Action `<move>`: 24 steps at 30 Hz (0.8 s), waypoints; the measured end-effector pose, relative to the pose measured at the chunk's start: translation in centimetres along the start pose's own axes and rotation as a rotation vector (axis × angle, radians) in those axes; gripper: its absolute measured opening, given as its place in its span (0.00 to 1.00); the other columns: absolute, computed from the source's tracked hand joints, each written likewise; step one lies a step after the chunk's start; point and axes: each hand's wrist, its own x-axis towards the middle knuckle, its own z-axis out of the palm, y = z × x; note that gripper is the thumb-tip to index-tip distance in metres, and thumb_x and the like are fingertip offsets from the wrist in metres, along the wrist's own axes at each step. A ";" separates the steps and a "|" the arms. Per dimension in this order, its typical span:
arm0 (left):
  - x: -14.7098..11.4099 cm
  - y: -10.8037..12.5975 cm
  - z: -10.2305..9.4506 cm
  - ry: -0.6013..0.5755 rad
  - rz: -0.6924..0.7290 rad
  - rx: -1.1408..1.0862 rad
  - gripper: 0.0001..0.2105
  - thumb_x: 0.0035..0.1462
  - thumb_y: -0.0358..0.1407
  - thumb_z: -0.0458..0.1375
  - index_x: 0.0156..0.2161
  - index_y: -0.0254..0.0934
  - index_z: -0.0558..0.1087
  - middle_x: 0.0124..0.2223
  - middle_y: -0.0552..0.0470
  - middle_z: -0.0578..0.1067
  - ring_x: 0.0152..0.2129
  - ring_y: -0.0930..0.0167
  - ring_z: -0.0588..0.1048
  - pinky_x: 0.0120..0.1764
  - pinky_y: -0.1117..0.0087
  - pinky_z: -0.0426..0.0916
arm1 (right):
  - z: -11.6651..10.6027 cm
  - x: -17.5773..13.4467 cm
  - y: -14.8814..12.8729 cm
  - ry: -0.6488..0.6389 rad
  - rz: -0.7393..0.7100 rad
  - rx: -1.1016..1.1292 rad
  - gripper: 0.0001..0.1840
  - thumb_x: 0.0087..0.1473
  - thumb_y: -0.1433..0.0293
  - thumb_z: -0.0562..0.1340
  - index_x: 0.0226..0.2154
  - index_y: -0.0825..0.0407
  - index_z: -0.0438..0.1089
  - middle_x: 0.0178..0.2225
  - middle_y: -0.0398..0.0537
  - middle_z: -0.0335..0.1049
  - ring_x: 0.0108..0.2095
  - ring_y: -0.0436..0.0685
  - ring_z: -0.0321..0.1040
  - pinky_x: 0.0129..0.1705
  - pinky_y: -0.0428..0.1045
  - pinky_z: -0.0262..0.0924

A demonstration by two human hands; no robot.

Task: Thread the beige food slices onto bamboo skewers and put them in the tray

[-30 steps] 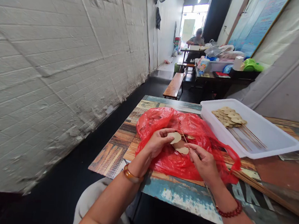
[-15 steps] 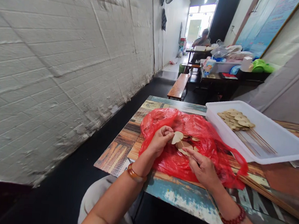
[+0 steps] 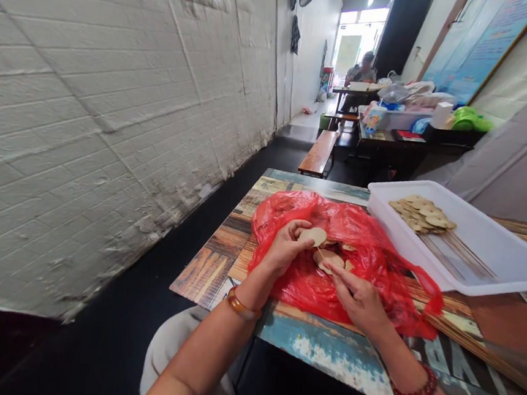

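Between the thumb and fingers of my left hand [image 3: 288, 246] is a thin, round, beige slice [image 3: 314, 236]. My right hand [image 3: 357, 295] pinches a thin wooden skewer [image 3: 319, 251], whose tip meets the slice's lower edge; how deep it goes in, I cannot tell. Under both hands a red plastic bag [image 3: 292, 289] lies spread open, with several more beige slices [image 3: 329, 260] on it. To the right, a white plastic tray [image 3: 507, 259] holds a pile of skewered slices [image 3: 421, 214], their sticks pointing toward me.
A bundle of bare skewers [image 3: 476, 348] lies on the patterned table [image 3: 215, 251], right of the bag. A white brick-patterned wall [image 3: 113, 117] runs along the left. Beyond stand a wooden bench [image 3: 319, 151] and a cluttered dark table [image 3: 374, 139]. A person [image 3: 364, 71] sits farther back.
The slice in my left hand has turned and now shows its broad round face. My right hand stays at the skewer. The whole view has shifted slightly.
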 end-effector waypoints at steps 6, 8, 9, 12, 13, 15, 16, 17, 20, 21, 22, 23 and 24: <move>-0.1 0.3 0.2 0.007 0.000 0.029 0.21 0.38 0.32 0.68 0.41 0.35 0.69 0.34 0.52 0.76 0.29 0.72 0.74 0.33 0.74 0.67 | -0.2 0.0 -0.2 -0.014 0.020 0.009 0.20 0.59 0.69 0.53 0.52 0.51 0.70 0.41 0.49 0.77 0.35 0.56 0.75 0.39 0.52 0.70; -0.2 0.3 0.2 0.005 0.000 0.044 0.21 0.38 0.32 0.68 0.41 0.35 0.69 0.34 0.52 0.76 0.29 0.72 0.74 0.33 0.73 0.67 | -0.2 0.0 -0.2 -0.005 0.021 0.014 0.20 0.59 0.69 0.53 0.52 0.50 0.70 0.41 0.49 0.77 0.36 0.56 0.76 0.39 0.52 0.71; -0.2 0.3 0.2 0.002 0.001 0.054 0.21 0.39 0.32 0.68 0.41 0.35 0.69 0.34 0.52 0.75 0.29 0.72 0.74 0.34 0.73 0.67 | -0.2 0.0 -0.2 -0.001 0.020 0.017 0.20 0.59 0.69 0.53 0.52 0.50 0.70 0.42 0.49 0.77 0.36 0.57 0.76 0.40 0.52 0.71; -0.3 0.2 0.2 -0.007 0.018 0.094 0.21 0.41 0.33 0.67 0.42 0.35 0.69 0.35 0.52 0.75 0.30 0.72 0.74 0.34 0.74 0.66 | -0.1 0.1 -0.2 0.017 0.016 0.018 0.20 0.59 0.69 0.54 0.51 0.51 0.71 0.43 0.49 0.77 0.38 0.57 0.76 0.43 0.53 0.70; -0.3 0.1 0.2 -0.009 0.027 0.111 0.20 0.41 0.33 0.67 0.42 0.35 0.69 0.35 0.51 0.75 0.30 0.72 0.74 0.33 0.74 0.66 | -0.1 0.1 -0.2 0.021 0.015 0.017 0.20 0.58 0.70 0.54 0.51 0.51 0.71 0.43 0.50 0.77 0.39 0.58 0.76 0.44 0.53 0.70; -0.3 0.1 0.2 -0.014 0.042 0.148 0.20 0.42 0.33 0.66 0.42 0.35 0.69 0.35 0.51 0.75 0.31 0.72 0.73 0.33 0.74 0.66 | 0.0 0.1 -0.1 0.022 0.014 0.020 0.20 0.58 0.70 0.54 0.51 0.51 0.71 0.44 0.50 0.76 0.41 0.58 0.75 0.45 0.54 0.70; -0.3 0.1 0.2 -0.016 0.047 0.169 0.20 0.42 0.33 0.66 0.42 0.35 0.69 0.36 0.51 0.75 0.31 0.72 0.73 0.33 0.74 0.66 | 0.0 0.1 0.0 0.022 0.011 0.021 0.20 0.58 0.70 0.54 0.51 0.51 0.71 0.45 0.50 0.76 0.42 0.59 0.75 0.46 0.54 0.70; -0.2 0.2 0.2 -0.020 0.049 0.191 0.19 0.42 0.34 0.66 0.42 0.35 0.69 0.36 0.50 0.75 0.31 0.71 0.73 0.34 0.74 0.66 | 0.0 0.1 0.1 0.021 0.009 0.020 0.20 0.58 0.70 0.54 0.51 0.52 0.71 0.45 0.51 0.76 0.44 0.59 0.74 0.47 0.55 0.69; -0.2 0.1 0.3 -0.040 0.064 0.257 0.19 0.43 0.34 0.66 0.42 0.35 0.69 0.36 0.51 0.75 0.31 0.71 0.73 0.33 0.73 0.65 | 0.1 0.0 0.3 0.033 0.006 0.008 0.20 0.58 0.70 0.54 0.51 0.52 0.71 0.45 0.52 0.75 0.45 0.59 0.74 0.48 0.55 0.69; -0.1 0.1 0.2 -0.047 0.071 0.275 0.19 0.43 0.34 0.66 0.42 0.36 0.69 0.35 0.51 0.75 0.31 0.71 0.72 0.33 0.74 0.65 | 0.1 0.0 0.3 0.039 0.003 0.006 0.20 0.58 0.70 0.54 0.51 0.52 0.71 0.45 0.52 0.75 0.45 0.60 0.73 0.48 0.56 0.68; -0.1 0.1 0.2 -0.053 0.075 0.290 0.19 0.43 0.34 0.65 0.42 0.36 0.69 0.35 0.51 0.74 0.30 0.72 0.72 0.33 0.74 0.65 | 0.2 0.0 0.4 0.045 -0.001 0.006 0.20 0.58 0.71 0.54 0.51 0.52 0.71 0.45 0.52 0.75 0.45 0.60 0.73 0.48 0.56 0.68; -0.1 0.1 0.2 -0.053 0.078 0.301 0.19 0.43 0.33 0.65 0.43 0.36 0.69 0.35 0.52 0.74 0.30 0.72 0.72 0.33 0.74 0.64 | 0.2 0.0 0.4 0.047 -0.006 0.007 0.20 0.58 0.71 0.54 0.51 0.51 0.71 0.45 0.51 0.75 0.45 0.60 0.73 0.49 0.56 0.68; -0.1 0.0 0.2 -0.050 0.076 0.307 0.19 0.43 0.33 0.65 0.42 0.36 0.70 0.35 0.52 0.74 0.30 0.72 0.72 0.33 0.74 0.64 | 0.2 0.0 0.4 0.049 -0.011 0.007 0.20 0.58 0.71 0.55 0.51 0.51 0.71 0.46 0.51 0.75 0.45 0.60 0.73 0.49 0.56 0.68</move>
